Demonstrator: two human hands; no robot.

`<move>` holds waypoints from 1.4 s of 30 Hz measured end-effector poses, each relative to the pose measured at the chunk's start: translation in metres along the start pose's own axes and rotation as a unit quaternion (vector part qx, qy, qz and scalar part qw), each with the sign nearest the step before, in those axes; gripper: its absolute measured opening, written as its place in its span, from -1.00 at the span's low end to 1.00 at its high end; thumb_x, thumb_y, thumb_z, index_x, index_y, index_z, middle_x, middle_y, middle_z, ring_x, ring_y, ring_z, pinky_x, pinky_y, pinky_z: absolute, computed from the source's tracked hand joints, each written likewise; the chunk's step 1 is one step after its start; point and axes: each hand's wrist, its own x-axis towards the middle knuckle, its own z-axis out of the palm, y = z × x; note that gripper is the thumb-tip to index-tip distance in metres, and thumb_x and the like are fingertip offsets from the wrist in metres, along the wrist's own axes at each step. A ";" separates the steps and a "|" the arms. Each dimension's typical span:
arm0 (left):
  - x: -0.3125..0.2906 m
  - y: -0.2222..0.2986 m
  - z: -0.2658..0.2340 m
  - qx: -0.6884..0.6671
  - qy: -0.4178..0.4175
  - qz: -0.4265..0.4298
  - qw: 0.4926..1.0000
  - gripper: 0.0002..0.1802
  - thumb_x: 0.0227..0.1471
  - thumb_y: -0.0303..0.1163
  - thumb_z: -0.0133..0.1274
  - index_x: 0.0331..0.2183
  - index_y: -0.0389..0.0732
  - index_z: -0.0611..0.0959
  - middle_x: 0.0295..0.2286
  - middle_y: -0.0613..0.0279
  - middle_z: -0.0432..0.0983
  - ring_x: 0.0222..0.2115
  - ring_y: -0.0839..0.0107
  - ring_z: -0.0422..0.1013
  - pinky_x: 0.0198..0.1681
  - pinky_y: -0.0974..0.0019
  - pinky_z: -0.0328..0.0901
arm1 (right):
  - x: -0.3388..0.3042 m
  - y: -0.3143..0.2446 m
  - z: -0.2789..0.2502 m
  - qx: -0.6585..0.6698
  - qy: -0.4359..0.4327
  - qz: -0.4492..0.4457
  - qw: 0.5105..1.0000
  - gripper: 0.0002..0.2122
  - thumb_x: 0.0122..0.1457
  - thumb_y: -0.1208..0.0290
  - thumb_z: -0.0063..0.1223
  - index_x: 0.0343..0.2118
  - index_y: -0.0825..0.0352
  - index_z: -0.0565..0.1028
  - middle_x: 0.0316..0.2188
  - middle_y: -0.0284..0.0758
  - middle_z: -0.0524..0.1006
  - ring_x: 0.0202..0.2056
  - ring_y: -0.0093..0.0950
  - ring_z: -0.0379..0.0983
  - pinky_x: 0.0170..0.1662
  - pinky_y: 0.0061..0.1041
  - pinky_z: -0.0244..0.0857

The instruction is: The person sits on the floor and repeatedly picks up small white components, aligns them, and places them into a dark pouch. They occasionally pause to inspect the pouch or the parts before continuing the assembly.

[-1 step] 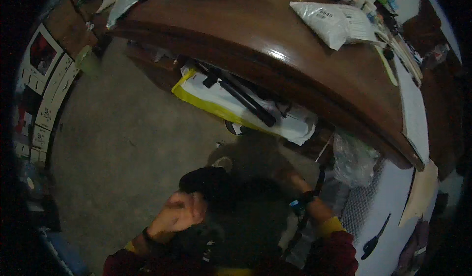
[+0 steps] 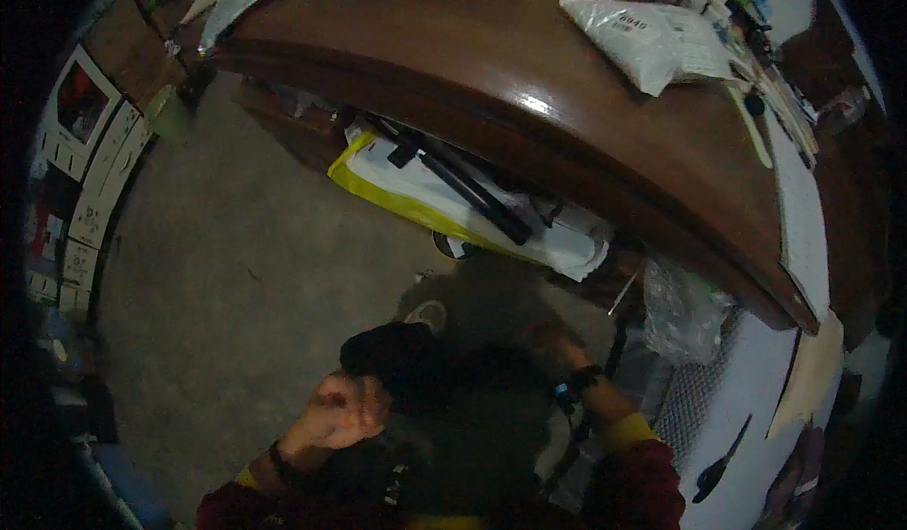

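Note:
My left hand is in the lower middle, its fingers curled inward. Whatever it may hold is too dim to make out. Against its far side is a black, rounded, soft-looking thing over my lap. To the right, my right hand reaches forward into deep shadow, with a dark watch on the wrist. Its fingers blur into the dark, so I cannot see what they touch. A light shoe tip shows on the floor just beyond the black thing.
A brown wooden desk curves across ahead, bearing a white plastic parcel. In its open drawer lie a black rod and a yellow-edged bag. Clear plastic wrap and black scissors are at right; white boxes stand left.
My left hand sits slightly lower and a little turned. The right hand stays almost in place, and the view has shifted slightly.

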 end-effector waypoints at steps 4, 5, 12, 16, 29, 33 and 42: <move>-0.013 0.008 -0.001 -0.070 0.058 0.009 0.996 -0.93 -0.06 -0.54 0.06 -0.54 -0.26 0.53 -0.46 0.13 0.42 -0.45 0.32 0.30 -0.48 0.36 0.20 | 0.077 0.039 0.023 0.017 -0.051 0.004 0.999 -0.69 0.16 0.37 -0.02 -0.02 0.24 0.40 -0.15 -0.29 0.46 -0.23 -0.42 0.39 -0.17 -0.44 0.32; -0.018 0.011 0.002 -0.079 0.092 0.015 0.993 -0.93 -0.06 -0.55 0.05 -0.55 -0.26 0.53 -0.47 0.13 0.42 -0.45 0.32 0.30 -0.50 0.36 0.20 | 0.096 0.043 0.031 0.006 -0.057 -0.005 0.998 -0.68 0.16 0.38 -0.03 -0.01 0.24 0.40 -0.14 -0.28 0.45 -0.21 -0.40 0.38 -0.16 -0.43 0.32; -0.036 0.022 -0.022 -0.122 0.030 0.035 0.991 -0.87 -0.11 -0.52 0.08 -0.62 -0.30 0.51 -0.55 0.11 0.40 -0.51 0.30 0.29 -0.62 0.38 0.15 | 0.222 0.014 0.092 -0.132 0.019 -0.242 0.961 -0.65 0.13 0.43 -0.06 0.02 0.19 0.39 -0.07 -0.21 0.38 -0.12 -0.25 0.33 -0.08 -0.35 0.27; -0.065 0.023 -0.032 -0.106 0.128 0.021 0.986 -0.86 -0.13 -0.46 0.11 -0.61 -0.29 0.52 -0.54 0.13 0.41 -0.50 0.31 0.30 -0.60 0.39 0.16 | 0.289 -0.017 0.129 -0.174 0.117 -0.469 0.858 -0.63 0.11 0.46 -0.07 0.03 0.16 0.38 -0.04 -0.16 0.35 -0.06 -0.17 0.29 -0.03 -0.31 0.24; -0.046 0.043 -0.008 -0.117 0.231 0.004 0.966 -0.89 -0.08 -0.39 0.10 -0.54 -0.21 0.57 -0.52 0.24 0.38 -0.46 0.42 0.28 -0.50 0.49 0.17 | 0.359 -0.020 0.148 -0.259 0.136 -0.558 0.776 -0.75 0.13 0.42 -0.06 -0.12 0.20 0.49 -0.28 -0.22 0.47 -0.25 -0.26 0.41 -0.16 -0.29 0.31; -0.026 0.041 -0.006 -0.129 0.160 -0.006 0.979 -0.90 -0.05 -0.41 0.10 -0.50 -0.22 0.57 -0.47 0.23 0.38 -0.42 0.41 0.26 -0.47 0.48 0.17 | 0.330 -0.021 0.124 -0.278 0.106 -0.506 0.809 -0.78 0.14 0.43 -0.05 -0.14 0.22 0.48 -0.29 -0.25 0.48 -0.29 -0.32 0.41 -0.19 -0.33 0.31; 0.031 0.010 -0.017 -0.086 0.089 0.016 0.992 -0.92 -0.01 -0.49 0.06 -0.40 -0.26 0.60 -0.37 0.17 0.41 -0.32 0.35 0.32 -0.25 0.35 0.26 | 0.158 0.054 0.039 -0.166 0.121 -0.217 0.954 -0.84 0.16 0.44 -0.04 -0.20 0.27 0.47 -0.32 -0.31 0.49 -0.36 -0.43 0.42 -0.28 -0.41 0.33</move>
